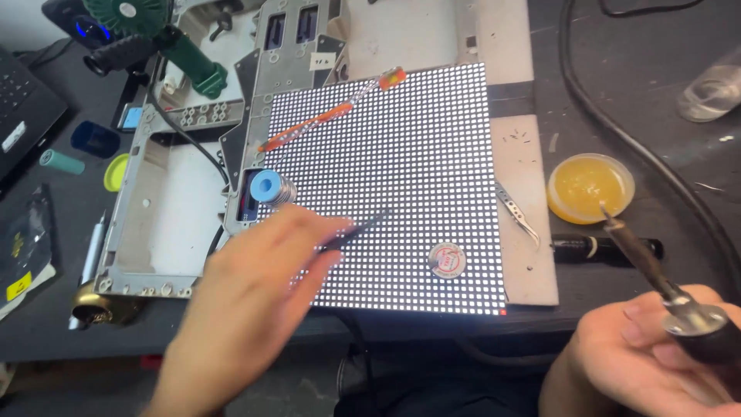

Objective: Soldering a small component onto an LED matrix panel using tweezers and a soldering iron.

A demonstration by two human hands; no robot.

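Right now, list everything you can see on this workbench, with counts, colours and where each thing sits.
LED panel: one, lit white dots, centre.
Screwdriver: one, orange, on the panel's top left.
Solder spool: one, blue core, panel's left edge.
Round tin: one, white, panel's lower right.
Tweezers: one, metal, right of panel.
Flux tub: one, yellow, right.
Marker: one, black, below tub.
Left hand: holds dark thin tool.
Right hand: holds soldering iron.

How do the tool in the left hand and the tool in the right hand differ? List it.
The left hand pinches thin dark tweezers; the right hand wraps around a thick soldering iron.
The tweezers' tip lies over the lit white LED panel; the iron's tip points at the yellow flux tin, off the panel.
The tweezers are slim throughout; the iron widens to a metal collar and black handle.
Shared: both are slender hand tools aimed up and away.
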